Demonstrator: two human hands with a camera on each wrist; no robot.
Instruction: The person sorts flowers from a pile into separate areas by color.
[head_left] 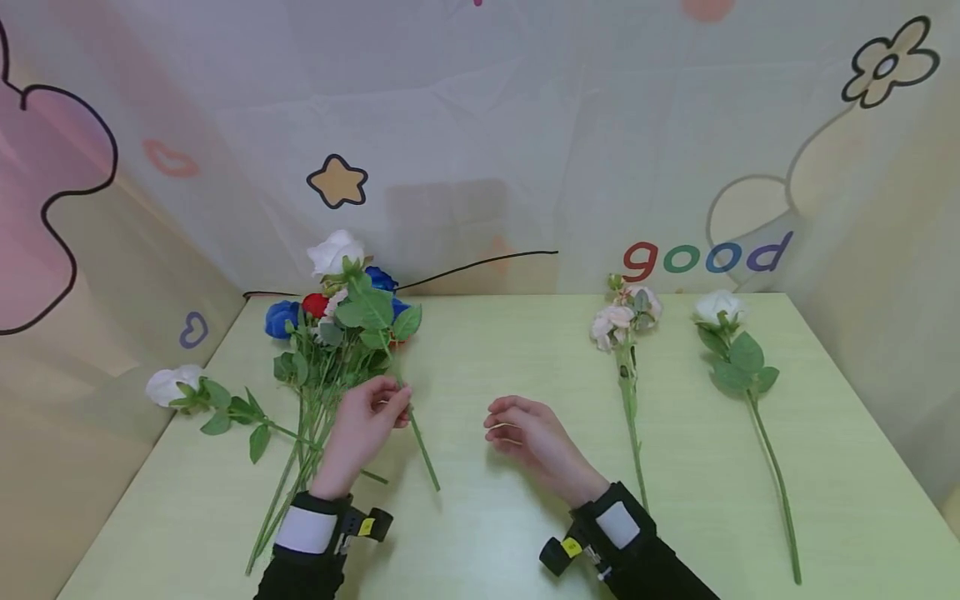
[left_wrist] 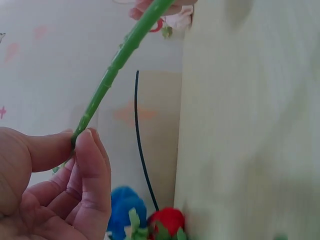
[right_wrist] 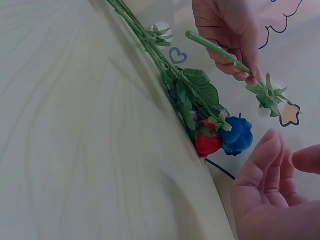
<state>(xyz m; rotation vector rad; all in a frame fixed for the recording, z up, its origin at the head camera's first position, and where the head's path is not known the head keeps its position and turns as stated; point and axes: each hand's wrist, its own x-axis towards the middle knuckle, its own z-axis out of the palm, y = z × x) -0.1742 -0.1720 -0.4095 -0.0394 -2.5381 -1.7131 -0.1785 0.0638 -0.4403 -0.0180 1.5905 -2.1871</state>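
Observation:
My left hand (head_left: 363, 429) pinches the green stem of a white rose (head_left: 335, 252) between thumb and fingertips. The bloom points toward the back wall, and the bare stem end slants down to the right of the hand. In the left wrist view the thorny stem (left_wrist: 117, 60) rises from the pinch. Behind and beneath this hand lies a bunch of flowers with a blue rose (head_left: 281, 319), a red rose (head_left: 315, 305) and many green stems. My right hand (head_left: 536, 446) hovers over the middle of the table, fingers loosely bent, holding nothing.
Another white rose (head_left: 171, 386) lies across the bunch's stems, its bloom at the table's left edge. On the right side of the table (head_left: 517, 350) lie a pale pink flower spray (head_left: 613, 321) and a single white rose (head_left: 720, 307). A printed cloth (head_left: 465, 125) hangs behind.

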